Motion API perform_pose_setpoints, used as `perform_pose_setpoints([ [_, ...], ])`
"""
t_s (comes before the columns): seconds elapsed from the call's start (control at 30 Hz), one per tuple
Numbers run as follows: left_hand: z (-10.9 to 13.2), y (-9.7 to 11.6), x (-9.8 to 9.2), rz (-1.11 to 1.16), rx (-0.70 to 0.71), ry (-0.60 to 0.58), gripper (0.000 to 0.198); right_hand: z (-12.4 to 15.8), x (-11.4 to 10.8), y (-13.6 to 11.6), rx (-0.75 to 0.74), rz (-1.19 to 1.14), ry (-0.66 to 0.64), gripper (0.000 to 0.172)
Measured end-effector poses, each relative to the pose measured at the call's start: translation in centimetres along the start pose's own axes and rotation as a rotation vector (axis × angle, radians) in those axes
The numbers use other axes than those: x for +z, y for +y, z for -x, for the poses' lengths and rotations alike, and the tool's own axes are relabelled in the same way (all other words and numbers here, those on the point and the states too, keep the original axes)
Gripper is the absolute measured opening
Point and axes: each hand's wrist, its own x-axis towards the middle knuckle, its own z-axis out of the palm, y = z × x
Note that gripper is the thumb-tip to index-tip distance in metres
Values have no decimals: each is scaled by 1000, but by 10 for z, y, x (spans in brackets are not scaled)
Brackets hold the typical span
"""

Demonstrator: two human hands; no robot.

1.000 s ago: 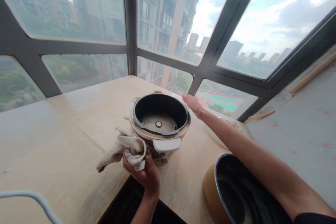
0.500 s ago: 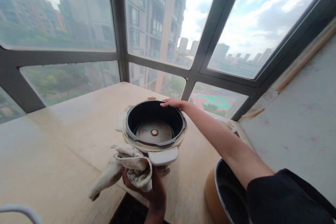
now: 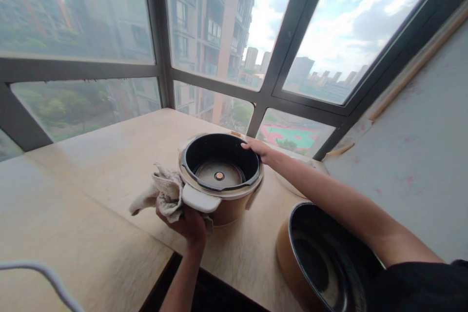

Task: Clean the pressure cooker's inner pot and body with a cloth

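An electric pressure cooker body [image 3: 234, 207] stands upright on the pale counter with its lid off. Inside its black cavity a round metal heating plate [image 3: 219, 176] with a small copper-coloured centre shows. My right hand [image 3: 258, 149] grips the far right rim, thumb over the inner edge and the other fingers hidden outside. My left hand [image 3: 185, 224] is closed on a crumpled, stained whitish cloth [image 3: 170, 190], close against the cooker's near side, under its white side handle [image 3: 201, 199]. Whether the cloth presses on the wall there, I cannot tell.
A brown inner pot [image 3: 288, 258] with a dark interior stands at the lower right, beneath my right forearm. Behind that arm lies a transparent round item [image 3: 288, 183], partly hidden. A white cable [image 3: 44, 268] curves in at lower left. Windows border the counter [image 3: 91, 175].
The cooker has turned clockwise: its near handle has swung left and the orange tab at the back has shifted right. Both hands have kept their holds. The view has shifted slightly.
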Motion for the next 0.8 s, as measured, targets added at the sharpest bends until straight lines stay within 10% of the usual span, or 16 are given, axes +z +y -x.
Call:
perform_pose_setpoints([
  [0.53, 69, 39, -7, -15, -147, 72, 55, 63, -10, 69, -59, -179, 429, 30],
  [0.8, 60, 43, 8, -27, -62, 35, 30, 103, 1, 99, -144, -209, 405, 46],
])
